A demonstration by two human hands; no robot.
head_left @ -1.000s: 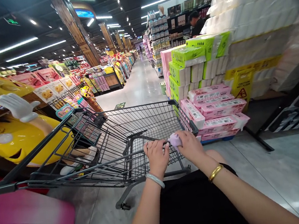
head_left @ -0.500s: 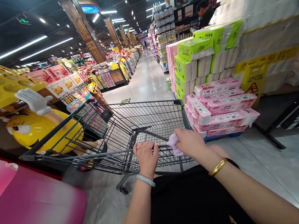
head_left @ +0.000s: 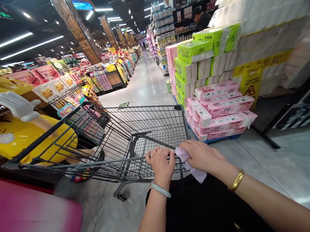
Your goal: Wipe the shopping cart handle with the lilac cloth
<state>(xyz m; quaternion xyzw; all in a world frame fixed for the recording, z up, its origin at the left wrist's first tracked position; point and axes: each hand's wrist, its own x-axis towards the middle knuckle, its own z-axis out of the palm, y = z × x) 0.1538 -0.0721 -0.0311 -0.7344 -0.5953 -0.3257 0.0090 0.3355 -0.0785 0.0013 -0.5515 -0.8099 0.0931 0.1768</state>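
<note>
A dark grey wire shopping cart (head_left: 121,160) stands sideways before me, its basket holding no goods that I can see. My left hand (head_left: 162,165) has its fingers curled over the near top rail. To the right of it, my right hand (head_left: 202,154) grips a light purple cloth (head_left: 196,172) against the same rail. Part of the cloth hangs down toward my black clothing. The fingertips of the right hand are partly hidden behind the cloth and rail.
Pink tissue packs (head_left: 225,123) and green-and-white packs (head_left: 190,68) are stacked beyond the cart's right end. A yellow caution sign (head_left: 251,81) stands behind them. At left are a yellow mascot figure (head_left: 37,142) and a pink display (head_left: 39,220). An aisle (head_left: 146,82) runs ahead.
Both hands have shifted right along the rail relative to the cart. The purple cloth, bunched before, now hangs lower below my right hand. The surroundings have slid left in view.
</note>
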